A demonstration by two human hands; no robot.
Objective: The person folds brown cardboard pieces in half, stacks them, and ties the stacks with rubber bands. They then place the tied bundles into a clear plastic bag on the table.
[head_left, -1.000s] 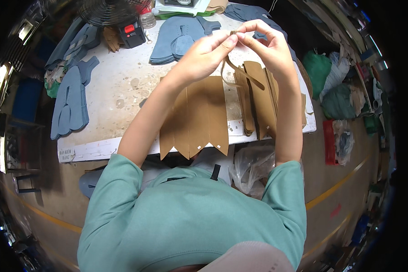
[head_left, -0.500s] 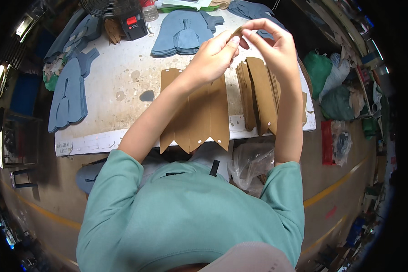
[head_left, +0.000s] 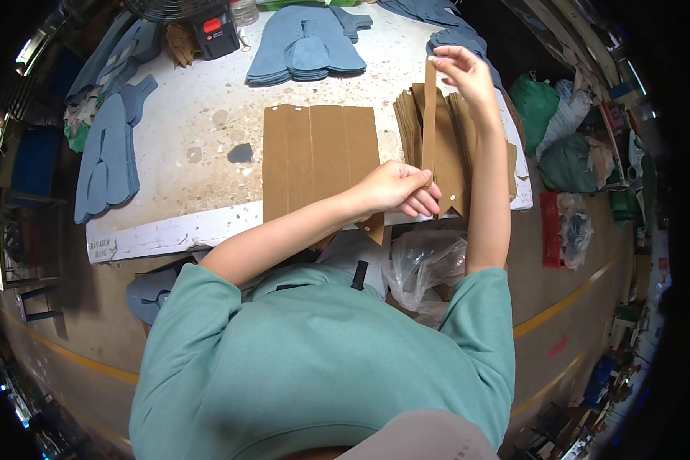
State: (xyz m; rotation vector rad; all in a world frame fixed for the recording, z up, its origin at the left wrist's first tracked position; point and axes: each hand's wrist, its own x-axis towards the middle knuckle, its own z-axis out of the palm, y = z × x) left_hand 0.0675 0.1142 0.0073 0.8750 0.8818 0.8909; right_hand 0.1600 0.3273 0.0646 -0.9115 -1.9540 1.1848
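A narrow brown strip-like piece (head_left: pixel 429 115) is stretched upright between my two hands, perhaps one of the leather-like panels seen nearly edge-on. My left hand (head_left: pixel 406 189) pinches its near end, close to the table's front edge. Further off, my right hand (head_left: pixel 465 77) pinches the far end between thumb and fingers. Left of the strip, several similar brown panels (head_left: pixel 322 146) lie side by side with small white tags; my left forearm covers part of their pointed near ends. Under and beside the strip, more brown panels (head_left: pixel 451 165) stand in stacks, partly hidden by my right forearm.
Stacks of blue-grey cut pieces lie at the table's back (head_left: pixel 307 50) and left edge (head_left: pixel 111 161). A black fan base with a red switch (head_left: pixel 218 34) stands at the back left. Clear plastic bags (head_left: pixel 425 268) hang below the front edge. A red crate (head_left: pixel 550 230) sits on the floor at right.
My left hand has come down toward the table's front edge, while my right hand stays far off and has shifted slightly nearer. The brown piece is now drawn out lengthwise between them.
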